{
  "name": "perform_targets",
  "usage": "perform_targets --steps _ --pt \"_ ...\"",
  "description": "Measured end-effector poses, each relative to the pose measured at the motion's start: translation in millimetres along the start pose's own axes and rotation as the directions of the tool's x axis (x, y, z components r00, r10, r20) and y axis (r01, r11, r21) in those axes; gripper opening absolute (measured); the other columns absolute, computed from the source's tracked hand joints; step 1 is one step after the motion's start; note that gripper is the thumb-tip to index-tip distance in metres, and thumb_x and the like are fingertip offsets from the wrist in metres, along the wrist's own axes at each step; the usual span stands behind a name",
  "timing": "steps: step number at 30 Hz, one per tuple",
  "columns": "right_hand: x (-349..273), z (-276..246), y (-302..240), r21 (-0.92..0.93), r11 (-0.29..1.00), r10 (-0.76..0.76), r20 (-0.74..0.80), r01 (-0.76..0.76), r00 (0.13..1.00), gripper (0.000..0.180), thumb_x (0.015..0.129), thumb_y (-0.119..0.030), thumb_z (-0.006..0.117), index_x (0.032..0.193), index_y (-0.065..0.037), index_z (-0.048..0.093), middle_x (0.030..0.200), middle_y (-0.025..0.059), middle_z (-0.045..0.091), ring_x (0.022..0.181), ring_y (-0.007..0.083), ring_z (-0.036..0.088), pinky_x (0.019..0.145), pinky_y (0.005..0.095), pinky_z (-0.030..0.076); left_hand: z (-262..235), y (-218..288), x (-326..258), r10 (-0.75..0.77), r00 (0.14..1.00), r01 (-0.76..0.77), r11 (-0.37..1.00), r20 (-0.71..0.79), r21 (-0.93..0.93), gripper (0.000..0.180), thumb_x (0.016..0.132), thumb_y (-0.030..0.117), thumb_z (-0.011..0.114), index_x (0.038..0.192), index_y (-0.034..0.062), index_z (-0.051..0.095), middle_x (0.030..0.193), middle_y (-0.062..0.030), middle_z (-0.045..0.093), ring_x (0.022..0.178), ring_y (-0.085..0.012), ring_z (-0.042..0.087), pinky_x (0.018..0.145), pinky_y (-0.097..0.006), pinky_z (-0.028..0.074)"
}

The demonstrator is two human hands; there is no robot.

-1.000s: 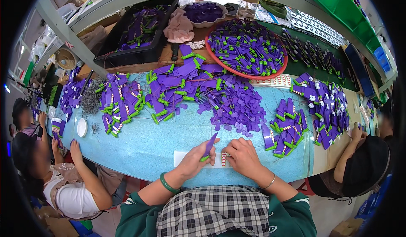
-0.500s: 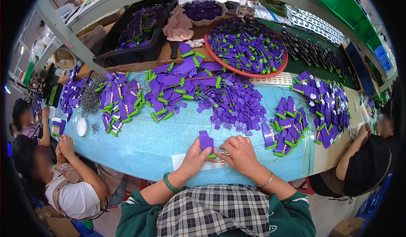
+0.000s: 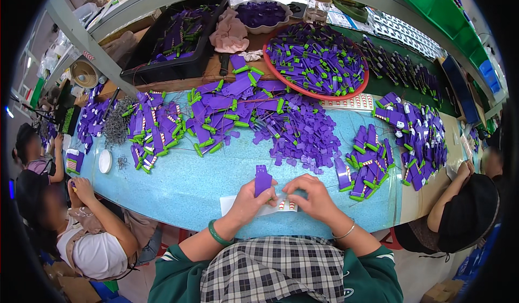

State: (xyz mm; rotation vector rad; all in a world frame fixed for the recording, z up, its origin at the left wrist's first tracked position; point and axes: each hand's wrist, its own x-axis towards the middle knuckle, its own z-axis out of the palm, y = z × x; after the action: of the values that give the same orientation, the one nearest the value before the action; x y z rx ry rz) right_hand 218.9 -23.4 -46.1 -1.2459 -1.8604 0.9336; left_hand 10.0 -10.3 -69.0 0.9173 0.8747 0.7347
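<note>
Low in the middle of the frame, the left hand [image 3: 246,201] pinches a small flat purple plastic tag with a notched top [image 3: 263,179], holding it upright just above the pale blue speckled tabletop [image 3: 184,187]; its fingers are closed on the lower end of the piece. Beside it, almost touching, the right hand [image 3: 312,197] is curled narrow with its fingertips drawn together over a white backing sheet of small red-and-white stickers [image 3: 270,205] that lies flat under both hands — whether a sticker is already between those fingertips is too small to tell. The step in hand looks like labelling: one purple piece held ready while a sticker is picked off the sheet. The next move would seem to call for a fine peel with the right fingertips, then bringing sticker and tag together squarely, with the left hand keeping the tag steady and its face turned up. Above the hands, across the centre of the frame, lies a loose heap of plain purple tags [image 3: 303,135]; to the right of the hands sits a cluster of purple pieces with green ends [image 3: 365,160]; further up, right of centre, a round red basin heaped with purple-and-green pieces [image 3: 316,60]. At the left edge another person's hand [image 3: 81,187] works at the same tabletop — and a second co-worker's arm [image 3: 454,189] reaches in at the right.
</note>
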Motion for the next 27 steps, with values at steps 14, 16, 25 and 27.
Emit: perform_targets --steps 14,16,25,27 --pt "2.7 -7.2 -35.8 0.338 0.940 0.128 -0.251 -0.038 0.959 0.020 0.080 -0.008 0.068 0.098 -0.004 0.060 0.102 0.0094 0.062 0.098 0.0226 0.059 0.085 0.0324 0.044 25.8 40.9 3.2 0.070 0.996 -0.070 0.998 0.054 0.007 0.010 0.089 0.009 0.062 0.093 0.0004 0.062 0.076 -0.0039 0.063 0.062 -0.0102 0.059 0.054 -0.024 0.049" --pt "0.9 -1.0 -25.1 0.341 0.939 0.099 -0.151 -0.042 0.984 0.019 0.079 -0.008 0.068 0.096 -0.004 0.061 0.099 0.0093 0.062 0.095 0.0221 0.059 0.084 0.0325 0.045 24.9 36.5 2.8 0.074 0.990 -0.078 0.996 0.116 0.033 0.015 0.091 0.011 0.059 0.103 0.0019 0.059 0.082 -0.0038 0.062 0.066 -0.0102 0.059 0.055 -0.024 0.050" --pt "-1.5 5.4 -20.8 0.698 0.683 0.358 -0.059 -0.218 0.932 0.010 0.083 -0.004 0.068 0.086 -0.001 0.058 0.081 0.0006 0.060 0.076 0.0071 0.056 0.071 0.0230 0.047 32.2 36.1 1.9 -0.043 0.980 0.118 0.913 0.197 -0.391 0.037 0.097 0.011 0.043 0.133 0.0084 0.035 0.125 -0.0088 0.050 0.112 -0.0204 0.055 0.087 -0.042 0.055" --pt "-1.4 6.2 -20.2 0.696 0.680 0.369 -0.054 -0.230 0.928 0.010 0.083 -0.004 0.068 0.086 -0.001 0.058 0.079 0.0000 0.060 0.074 0.0066 0.056 0.068 0.0220 0.047 32.0 35.2 2.0 -0.051 0.975 0.135 0.909 0.216 -0.395 0.038 0.097 0.011 0.042 0.134 0.0084 0.034 0.125 -0.0090 0.050 0.113 -0.0210 0.054 0.089 -0.044 0.053"
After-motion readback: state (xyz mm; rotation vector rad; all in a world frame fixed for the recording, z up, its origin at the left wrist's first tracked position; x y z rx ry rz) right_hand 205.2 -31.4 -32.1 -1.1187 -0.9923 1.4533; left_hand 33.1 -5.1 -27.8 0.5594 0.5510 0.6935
